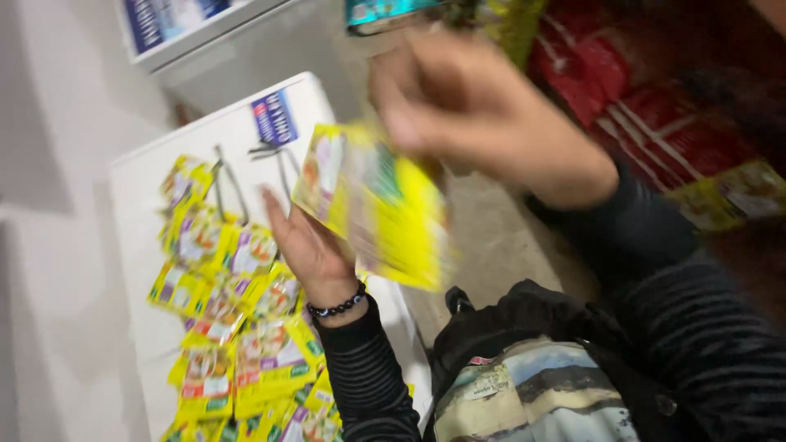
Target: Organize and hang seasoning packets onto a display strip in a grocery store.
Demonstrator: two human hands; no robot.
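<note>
- The left hand (pixel 307 250) lies palm up under a fanned stack of yellow sachets (pixel 372 205), fingers spread, more a prop than a grip. I judge the stack could slide off the open palm, since nothing pinches it from that side.
- The right hand (pixel 475 115) is raised above the stack and heavily blurred; whether it pinches a sachet or hangs open, I cannot tell. A quick swipe from it could knock the fan loose.
- The stack sits in the air above the near edge of the white worktop (pixel 139 245), partly over the floor (pixel 491 237). Dropped sachets may miss the worktop and land there.
- More sachets in a loose pile (pixel 237 327) cover the worktop below, overlapping and reaching its edge. Anything falling on them could push some over the side.
- A bag (pixel 532 385) sits open-looking at the person's front; its contents are unclear.
</note>
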